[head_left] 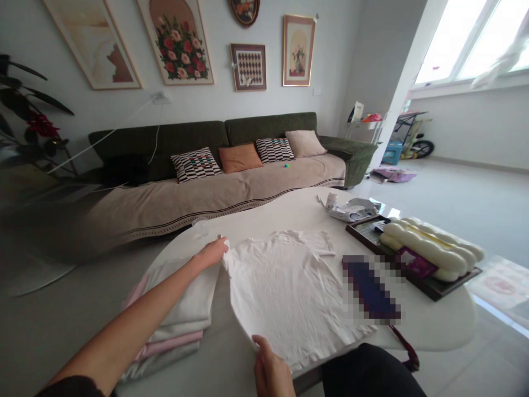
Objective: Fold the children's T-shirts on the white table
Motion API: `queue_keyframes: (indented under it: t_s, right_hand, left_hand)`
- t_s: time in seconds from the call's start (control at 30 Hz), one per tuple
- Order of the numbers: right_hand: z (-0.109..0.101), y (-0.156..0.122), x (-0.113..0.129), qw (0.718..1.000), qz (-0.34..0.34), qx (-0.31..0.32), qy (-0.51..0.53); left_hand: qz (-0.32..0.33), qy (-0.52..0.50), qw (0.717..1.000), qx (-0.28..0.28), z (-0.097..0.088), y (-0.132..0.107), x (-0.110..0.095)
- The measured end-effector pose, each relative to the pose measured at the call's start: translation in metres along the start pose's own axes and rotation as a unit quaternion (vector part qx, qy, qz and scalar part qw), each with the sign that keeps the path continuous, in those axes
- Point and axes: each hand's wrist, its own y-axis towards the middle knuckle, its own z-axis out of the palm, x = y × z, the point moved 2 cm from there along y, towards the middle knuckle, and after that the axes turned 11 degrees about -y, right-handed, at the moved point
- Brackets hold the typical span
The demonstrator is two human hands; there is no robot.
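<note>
A white T-shirt (289,289) lies spread on the white oval table (433,320) in front of me. My left hand (212,252) is closed in a pinch on the shirt's far left edge, near the sleeve. My right hand (270,369) grips the shirt's near left hem at the table's front edge. The left side of the shirt is lifted slightly between the two hands. Just left of the shirt sits a stack of folded clothes (177,320) in white and pink.
A dark tray (438,286) with a cream wavy object (430,248) stands at the table's right. A blurred dark patch (370,289) lies beside the shirt. Crumpled wrappers (351,209) lie at the far edge. A green sofa (231,160) with cushions stands behind.
</note>
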Motion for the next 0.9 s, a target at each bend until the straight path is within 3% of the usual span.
queue_keyframes:
  t_s: [0.1, 0.23, 0.33, 0.4, 0.5, 0.6, 0.73, 0.9]
  right_hand:
    - [-0.002, 0.004, -0.022, 0.997, 0.034, -0.021, 0.063]
    - [-0.009, 0.004, -0.058, 0.989, 0.115, -0.040, 0.079]
    - [-0.013, 0.003, -0.074, 0.985, 0.142, -0.073, 0.069]
    - [-0.015, 0.003, -0.077, 0.983, 0.145, -0.090, 0.066]
    - [-0.020, 0.004, -0.074, 0.985, 0.133, -0.094, 0.058]
    - [-0.026, 0.007, -0.070, 0.988, 0.083, -0.117, 0.059]
    - [-0.030, 0.011, -0.074, 0.983, 0.048, -0.165, 0.066]
    - [-0.029, 0.008, -0.087, 0.986, 0.028, -0.164, -0.026]
  left_hand:
    - [0.020, -0.011, 1.000, 0.008, 0.016, 0.035, -0.030]
    - [0.015, -0.034, 0.999, -0.021, 0.059, 0.077, -0.080]
    - [0.011, -0.056, 0.998, -0.036, 0.096, 0.086, -0.108]
    - [0.012, -0.075, 0.996, -0.056, 0.114, 0.082, -0.113]
    - [-0.047, -0.098, 0.984, -0.139, 0.122, 0.070, -0.096]
    - [-0.163, -0.106, 0.961, -0.196, 0.115, 0.058, -0.058]
    - [-0.245, -0.117, 0.949, -0.160, 0.107, 0.054, -0.018]
    - [-0.298, -0.134, 0.937, -0.122, 0.111, 0.064, -0.009]
